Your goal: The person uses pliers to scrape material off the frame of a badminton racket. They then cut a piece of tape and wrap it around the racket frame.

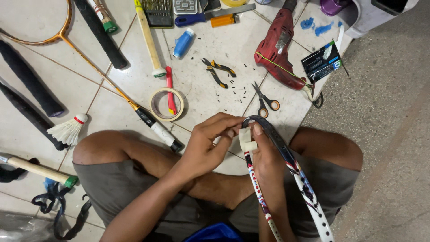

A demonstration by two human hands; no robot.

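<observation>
I look down on my crossed legs and take the racket frame [286, 157] as my landmark. Its narrow end sits right between my hands, just above my lap, and its long axis runs from there down and to the right across my right thigh, the white, red and dark painted rim stretching out towards the bottom edge of the view. My right hand [264, 154] is closed round the frame near that end, with a pale wrap on the thumb, so it is the hand carrying the frame. My left hand [210, 145] comes in from the left and pinches the dark strip at the frame's tip with fingertips together; it touches the frame only there.

Beyond the frame's tip, on the tiled floor, lie the scissors [265, 99], near but apart from it. Further out from the tip sit the small pliers [218, 71] and, up and to the right, the red power drill [280, 49]. Left of the frame, past my left hand, a roll of tape [166, 104] lies flat beside a second racket's handle [159, 130]. Well to the left rests a shuttlecock [68, 130]. Nothing stands between my hands and the frame.
</observation>
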